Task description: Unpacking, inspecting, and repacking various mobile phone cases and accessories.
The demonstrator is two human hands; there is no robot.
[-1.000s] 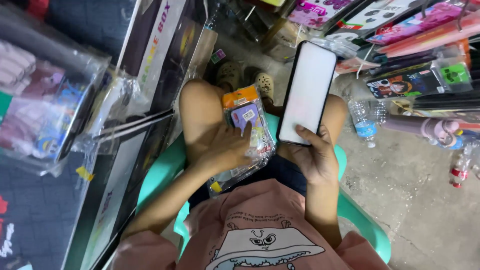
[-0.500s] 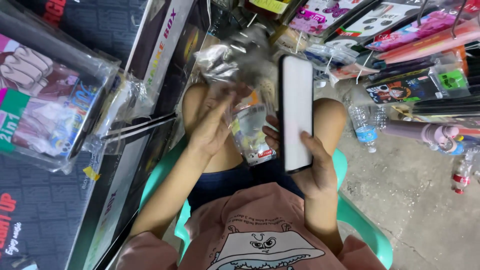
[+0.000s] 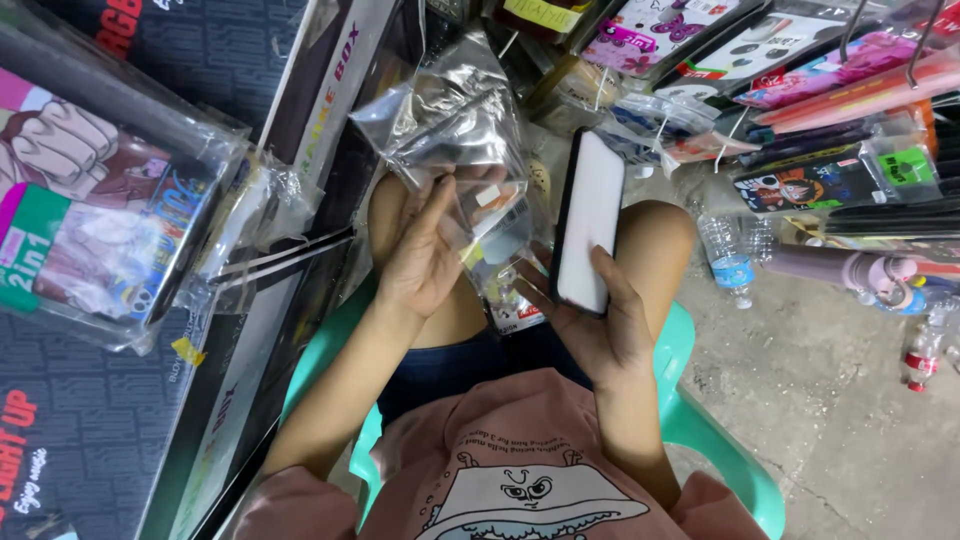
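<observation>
- A smooth, rounded mint-green plastic chair (image 3: 690,420) is carrying the seated person; bare concrete floor (image 3: 840,400) is lying open to their right.
- Glossy boxed goods (image 3: 90,230) are crowding the left edge, leaving little room beside the left arm.
- A flat, rectangular phone (image 3: 590,225) with a white face and dark rim is standing tilted above the right knee; the right hand (image 3: 600,325) is wrapping its fingers around the lower end.
- Crinkly clear plastic packets (image 3: 460,140) are bunching above the lap; the left hand (image 3: 430,250) is pinching them, fingers closed.
- A small clear water bottle (image 3: 728,262) is resting on the floor.
</observation>
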